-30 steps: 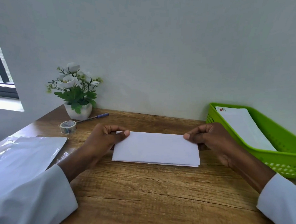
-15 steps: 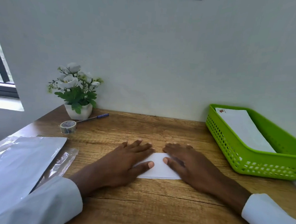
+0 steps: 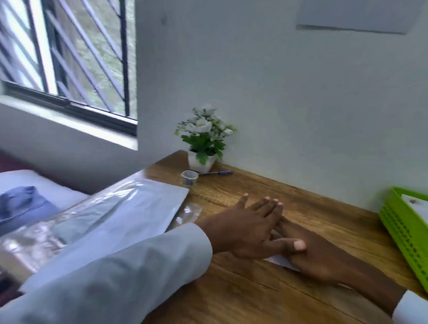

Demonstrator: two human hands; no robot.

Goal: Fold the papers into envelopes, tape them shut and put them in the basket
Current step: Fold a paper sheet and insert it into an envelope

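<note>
Left hand [image 3: 251,228] and right hand [image 3: 319,256] flat, fingers straight, overlapping on folded paper [image 3: 281,260]: risk of skewed crease through uneven pressure, tape roll [image 3: 189,177] beyond left hand.

Left hand [image 3: 251,228] lies flat across right hand [image 3: 321,261]

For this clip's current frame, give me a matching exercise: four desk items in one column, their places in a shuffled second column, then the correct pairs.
Things:
1. tape roll
2. pen
3. green basket
4. folded paper

Places:
A. under both flat hands, left hand overlapping right hand
B. at the desk's right edge, holding a white envelope
C. lying beside the flower pot, near the wall
D. standing just in front of the flower pot, near the plastic-wrapped paper pack

Pairs: 1-D, 2-C, 3-B, 4-A
</note>
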